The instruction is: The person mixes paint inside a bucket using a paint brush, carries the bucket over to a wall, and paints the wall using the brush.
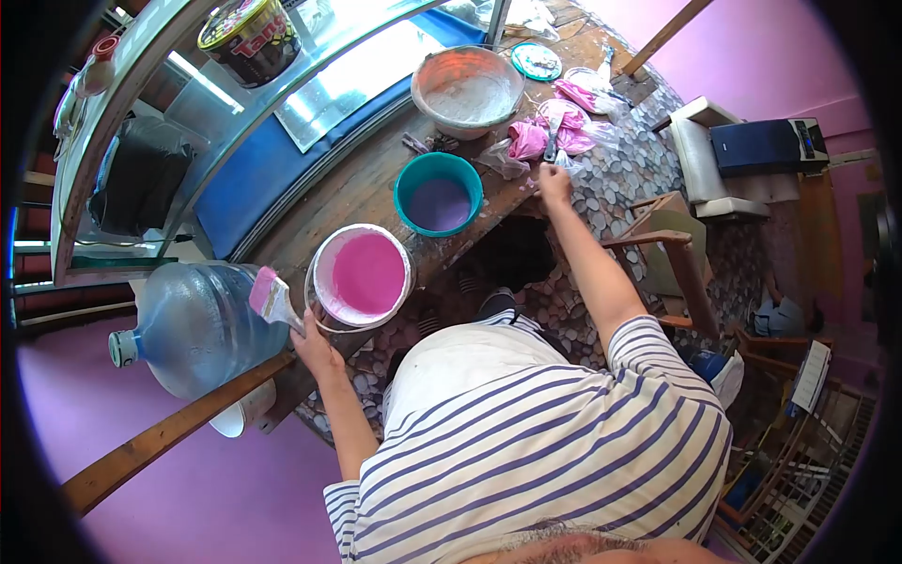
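Wrapping fingers snugly: left hand round pink-coated paintbrush, right hand round scraper, upper centre; pink paint remaining in white bucket.

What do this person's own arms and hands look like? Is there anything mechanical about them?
Nothing mechanical shows: they are human. The left hand and right hand are ungloved, and I see no watch or cables. The left sleeve and right sleeve are short and cream with dark bluish stripes. Rings would be too small to tell.
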Available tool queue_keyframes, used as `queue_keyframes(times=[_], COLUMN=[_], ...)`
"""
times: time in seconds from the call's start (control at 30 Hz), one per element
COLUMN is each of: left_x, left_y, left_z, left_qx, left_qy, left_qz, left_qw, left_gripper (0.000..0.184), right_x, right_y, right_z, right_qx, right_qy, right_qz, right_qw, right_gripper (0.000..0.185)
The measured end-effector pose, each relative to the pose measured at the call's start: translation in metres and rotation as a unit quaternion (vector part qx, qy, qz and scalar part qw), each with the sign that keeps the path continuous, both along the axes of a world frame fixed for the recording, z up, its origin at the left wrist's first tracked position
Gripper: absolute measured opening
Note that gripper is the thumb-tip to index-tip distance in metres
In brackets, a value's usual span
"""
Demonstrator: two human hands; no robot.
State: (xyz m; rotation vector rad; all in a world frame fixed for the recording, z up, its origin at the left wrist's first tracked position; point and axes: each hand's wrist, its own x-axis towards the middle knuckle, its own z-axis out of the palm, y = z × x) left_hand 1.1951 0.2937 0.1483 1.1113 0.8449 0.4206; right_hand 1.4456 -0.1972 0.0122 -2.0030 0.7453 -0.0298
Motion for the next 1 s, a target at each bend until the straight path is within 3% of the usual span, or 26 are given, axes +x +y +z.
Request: queue_keyframes(times=[0.07, 0.17, 0.27, 0.37, 0.6, 0.73, 0.8, 0.93, 1.0], left_x=[-0.004, -0.010, -0.014, -0.014, -0.007, -0.003, -0.004, 0.004, 0.003], left_y=[-0.001, -0.007, -0.014, -0.021, -0.029, -0.025, -0.020, -0.020, -0.014], left_z=[0.002, 0.009, 0.014, 0.017, 0.017, 0.011, 0.007, 0.009, 0.004], left_qx=[0.002, 0.012, 0.025, 0.034, 0.036, 0.026, 0.018, 0.004, 0.021], left_qy=[0.015, 0.028, 0.041, 0.050, 0.047, 0.039, 0.025, 0.025, 0.026], left_qz=[0.017, 0.049, 0.067, 0.070, 0.069, 0.086, 0.087, 0.087, 0.072], left_qw=[1.000, 0.998, 0.997, 0.996, 0.996, 0.995, 0.996, 0.996, 0.997], left_gripper=[0.043, 0.044, 0.047, 0.050, 0.053, 0.052, 0.052, 0.048, 0.044], right_x=[0.022, 0.048, 0.067, 0.075, 0.082, 0.082, 0.084, 0.060, 0.042], right_y=[-0.021, -0.037, -0.043, -0.040, -0.045, -0.054, -0.056, -0.060, -0.058], right_z=[-0.004, -0.009, -0.016, -0.017, -0.010, -0.025, -0.031, 0.008, 0.032], right_qx=[-0.214, -0.216, -0.229, -0.266, -0.231, -0.205, -0.144, -0.142, -0.214], right_qy=[-0.027, -0.005, 0.087, 0.112, 0.168, 0.030, -0.023, -0.069, -0.144], right_qz=[0.001, 0.008, 0.031, 0.026, 0.064, 0.035, -0.080, -0.052, -0.010], right_qw=[0.977, 0.976, 0.969, 0.957, 0.956, 0.978, 0.986, 0.986, 0.966], right_gripper=[0.042, 0.037, 0.046, 0.052, 0.056, 0.052, 0.062, 0.050, 0.045])
